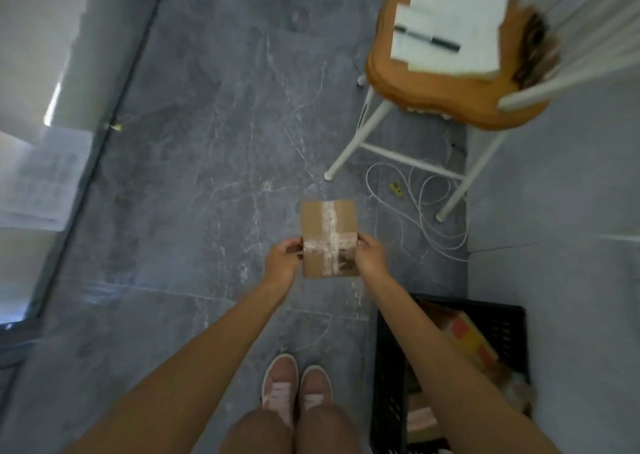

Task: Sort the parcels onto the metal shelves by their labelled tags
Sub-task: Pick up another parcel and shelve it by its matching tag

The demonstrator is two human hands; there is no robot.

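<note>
Above the grey marble-tile floor, the left hand and right hand grip a small taped brown cardboard parcel by its sides, a black plastic crate just right, a white-legged wooden chair ahead.

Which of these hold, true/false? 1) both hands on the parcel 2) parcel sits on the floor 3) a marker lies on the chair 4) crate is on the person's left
1) True: left hand and right hand grip the cardboard parcel by its sides.
2) False: it is held up over the floor.
3) True: a black marker lies on papers on the chair.
4) False: the black crate is on their right.
</note>
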